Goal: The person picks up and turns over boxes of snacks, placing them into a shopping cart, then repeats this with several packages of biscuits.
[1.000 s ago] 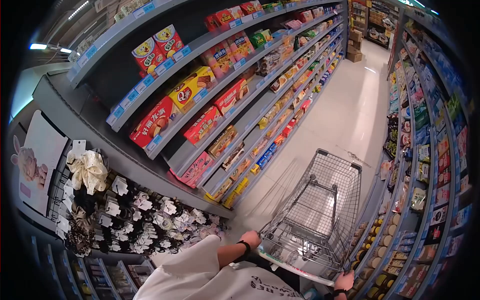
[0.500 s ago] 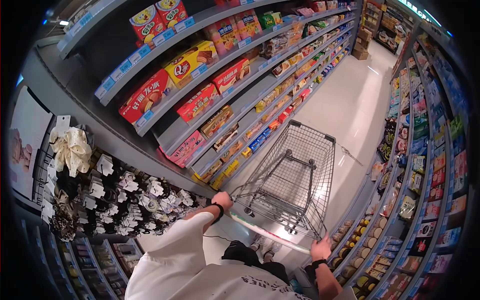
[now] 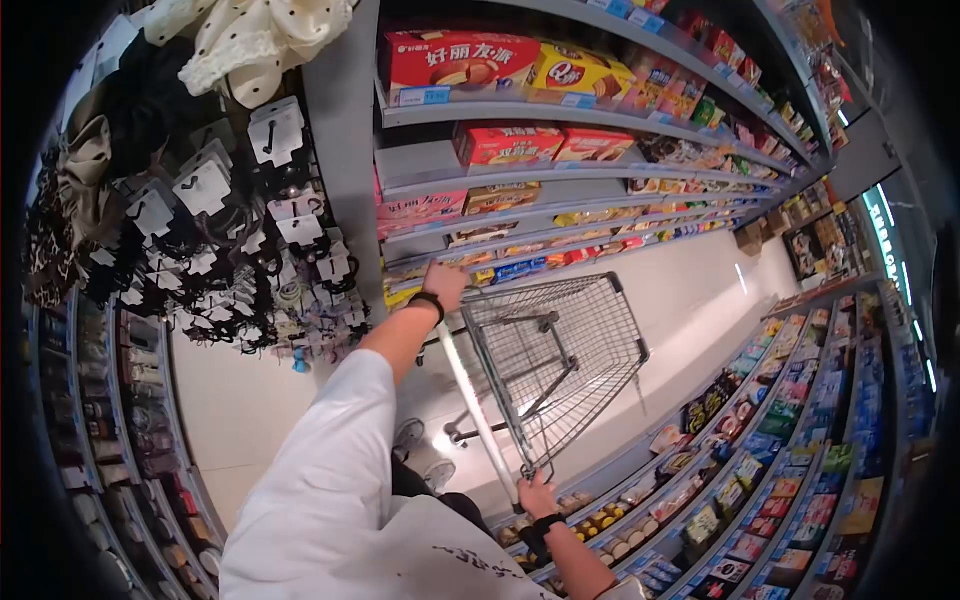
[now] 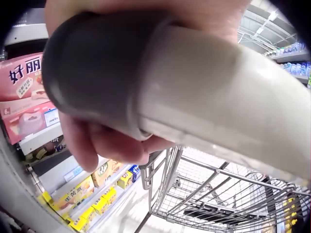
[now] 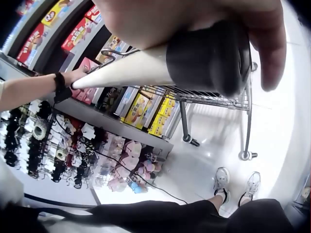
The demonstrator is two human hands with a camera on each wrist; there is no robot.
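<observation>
A wire shopping cart (image 3: 560, 350) stands in a store aisle, its basket (image 4: 218, 194) bare inside. My left hand (image 3: 445, 283) grips the far end of the white handle bar (image 3: 475, 410), where a grey end cap (image 4: 92, 68) fills the left wrist view. My right hand (image 3: 538, 497) grips the near end of the bar, around its dark cap (image 5: 209, 53). Both fists are curled round the handle (image 5: 126, 70). White sleeves and two sneakers (image 5: 235, 182) show below the cart.
Shelves of boxed biscuits and snacks (image 3: 520, 70) run along the left of the aisle. A rack of hair accessories (image 3: 200, 230) hangs at the shelf end beside me. Shelves of packaged goods (image 3: 780, 470) line the right. Pale floor (image 3: 690, 300) stretches beyond the cart.
The view has swung round and the cart has turned toward the snack shelves, its front now closer to them. Both hands have kept their grip on the handle.
</observation>
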